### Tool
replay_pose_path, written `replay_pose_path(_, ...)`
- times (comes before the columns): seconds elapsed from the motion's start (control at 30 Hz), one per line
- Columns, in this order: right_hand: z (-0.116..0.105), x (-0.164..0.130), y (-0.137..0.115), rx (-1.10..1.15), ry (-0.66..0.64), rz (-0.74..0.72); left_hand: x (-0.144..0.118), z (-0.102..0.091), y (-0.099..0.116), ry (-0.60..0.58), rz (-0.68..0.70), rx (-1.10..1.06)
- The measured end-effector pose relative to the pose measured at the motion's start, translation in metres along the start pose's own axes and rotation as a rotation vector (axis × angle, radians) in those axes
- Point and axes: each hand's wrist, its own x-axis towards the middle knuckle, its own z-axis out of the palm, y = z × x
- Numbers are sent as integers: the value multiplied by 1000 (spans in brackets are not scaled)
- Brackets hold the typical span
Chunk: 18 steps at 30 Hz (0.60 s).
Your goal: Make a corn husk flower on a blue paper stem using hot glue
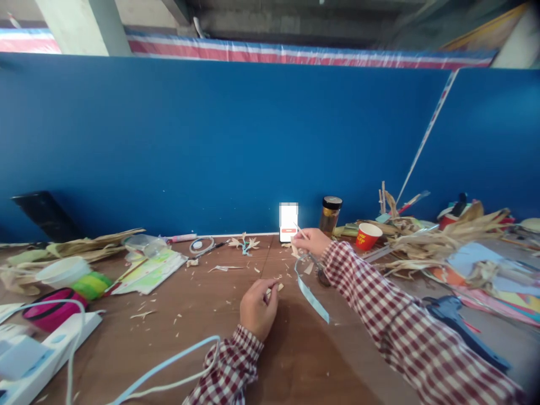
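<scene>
My left hand [257,306] rests on the brown table [202,337], fingers pinched on a small pale scrap of husk [279,287]. My right hand [311,242] is stretched farther out and grips a thin pale stick [300,230] that points up toward a lit phone [288,222] leaning on the blue wall. A light blue strip [312,297] curls on the table between the two hands. Both sleeves are red and white check.
Dried husks [439,239] pile at the right beside a red paper cup [367,235] and a dark-lidded jar [330,214]. A black glue gun [459,329] lies near right. At left are a white bowl [63,270], a pink roll [53,308], a power strip [37,354] and cables.
</scene>
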Motion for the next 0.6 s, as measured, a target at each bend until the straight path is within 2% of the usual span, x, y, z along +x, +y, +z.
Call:
replay_pose_path(0.1, 7, -28, -9, 230, -81, 54, -1, 3, 6, -58, -130, -224)
replay_pose_path(0.17, 19, -50, -12, 299, -128, 53, -2, 5, 10, -138, -286, -415)
replay_pose_path(0.27, 40, -76, -11, 357, -120, -4, -4, 10, 13, -230, -453, -645)
replay_pose_path(0.4, 55, -94, -9, 206, 21, -124, -6, 16, 7, -250, -570, -795)
replay_pose_path(0.6, 57, -95, -1, -31, 194, -158, -5, 18, 3, -145, -708, -921)
